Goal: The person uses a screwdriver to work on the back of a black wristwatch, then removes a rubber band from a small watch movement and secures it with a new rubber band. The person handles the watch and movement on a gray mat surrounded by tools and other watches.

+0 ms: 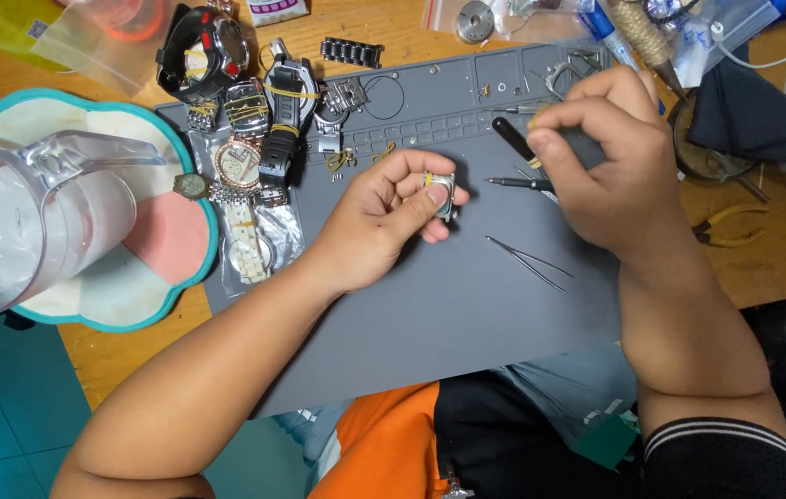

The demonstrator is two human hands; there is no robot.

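My left hand [384, 217] pinches a small square watch case [440, 191] with a yellow edge, held just above the grey work mat [430, 305]. My right hand [596, 162] hovers to its right, fingers closed around a thin black-handled tool [510, 137] whose tip points up and left. A black screwdriver [518, 183] and a pair of fine tweezers [527, 259] lie on the mat under and beside my right hand.
Several wristwatches [254, 120] and bagged watches [250, 240] crowd the mat's left edge. A clear plastic jug [33, 217] stands on a teal-rimmed tray [162, 305] at left. Yellow-handled pliers [725, 226], a dark cloth [753, 111] and plastic bags [541, 18] lie on the wooden table.
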